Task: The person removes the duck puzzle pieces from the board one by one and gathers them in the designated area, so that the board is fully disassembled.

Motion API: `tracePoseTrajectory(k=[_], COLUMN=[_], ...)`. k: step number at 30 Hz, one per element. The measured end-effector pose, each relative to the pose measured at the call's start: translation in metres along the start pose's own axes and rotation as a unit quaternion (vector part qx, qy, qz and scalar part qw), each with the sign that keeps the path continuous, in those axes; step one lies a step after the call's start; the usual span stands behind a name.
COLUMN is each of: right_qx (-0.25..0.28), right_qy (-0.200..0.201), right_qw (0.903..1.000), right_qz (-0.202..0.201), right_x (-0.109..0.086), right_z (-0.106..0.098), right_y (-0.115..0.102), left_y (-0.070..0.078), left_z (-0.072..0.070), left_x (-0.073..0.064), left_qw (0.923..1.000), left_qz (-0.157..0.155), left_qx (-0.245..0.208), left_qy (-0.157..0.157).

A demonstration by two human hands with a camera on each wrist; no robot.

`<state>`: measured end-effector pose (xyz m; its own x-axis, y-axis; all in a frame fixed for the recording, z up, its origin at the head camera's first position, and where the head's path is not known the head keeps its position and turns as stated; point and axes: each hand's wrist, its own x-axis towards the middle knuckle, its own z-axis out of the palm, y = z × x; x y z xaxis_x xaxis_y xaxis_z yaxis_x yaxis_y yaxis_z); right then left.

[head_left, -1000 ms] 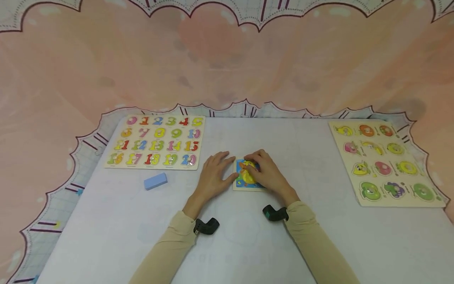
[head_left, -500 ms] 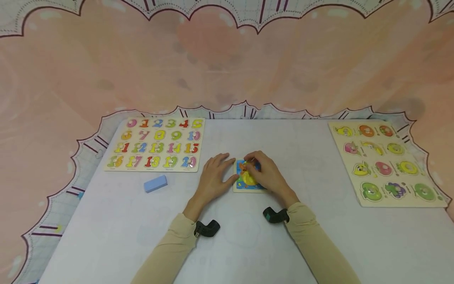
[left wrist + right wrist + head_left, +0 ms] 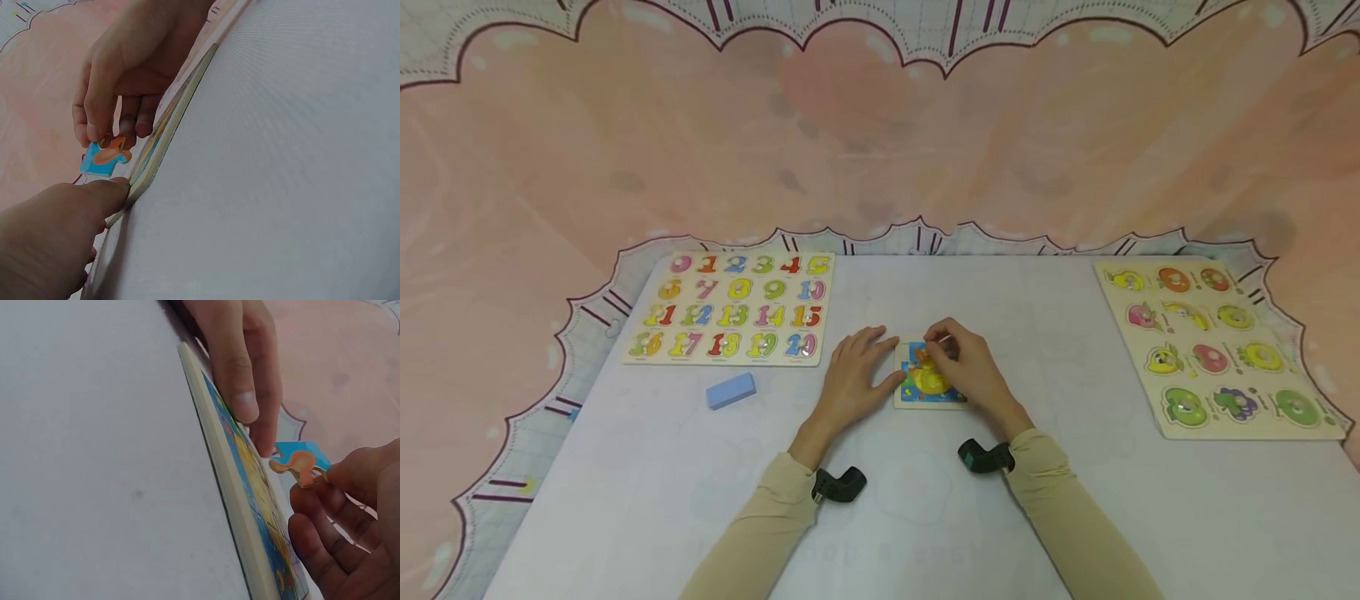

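Observation:
A small puzzle board (image 3: 931, 385) with a yellow duck picture on blue lies in the middle of the white table. My right hand (image 3: 970, 367) is over its right side. Between thumb and fingers it pinches a jigsaw piece (image 3: 302, 460), blue with an orange shape, held clear of the board as the left wrist view also shows the piece (image 3: 103, 157). My left hand (image 3: 853, 373) rests at the board's left edge, its fingers extended and apart. The thumb touches the board's corner. Part of the picture is hidden behind my right hand.
A number board (image 3: 730, 312) lies at the back left, with a blue block (image 3: 731, 391) just in front of it. A fruit board (image 3: 1213, 350) lies on the right side. Behind the table (image 3: 895, 525) hangs a peach-coloured cloth (image 3: 865, 158).
My right hand has shifted slightly to the right, uncovering more of the duck picture. My left hand keeps its place at the board's edge. The head view has tilted a little.

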<state>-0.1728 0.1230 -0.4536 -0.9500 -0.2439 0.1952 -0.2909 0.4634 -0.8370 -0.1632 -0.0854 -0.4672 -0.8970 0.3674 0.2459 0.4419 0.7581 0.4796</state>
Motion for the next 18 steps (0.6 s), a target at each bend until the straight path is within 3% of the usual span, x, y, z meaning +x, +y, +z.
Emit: tracePoseTrajectory(k=[10,18], right_qx=[0.0,-0.03], right_qy=[0.02,0.044], right_qw=[0.999,0.9965], right_qz=[0.041,0.064], right_x=[0.001,0.001], right_z=[-0.014,-0.028], right_y=[0.006,0.012], left_y=[0.003,0.002], left_z=[-0.001,0.001], left_x=[-0.001,-0.001], left_qw=[1.0,1.0], left_qz=[0.002,-0.008], left_qx=[-0.003,-0.004], left_qy=[0.008,-0.002])
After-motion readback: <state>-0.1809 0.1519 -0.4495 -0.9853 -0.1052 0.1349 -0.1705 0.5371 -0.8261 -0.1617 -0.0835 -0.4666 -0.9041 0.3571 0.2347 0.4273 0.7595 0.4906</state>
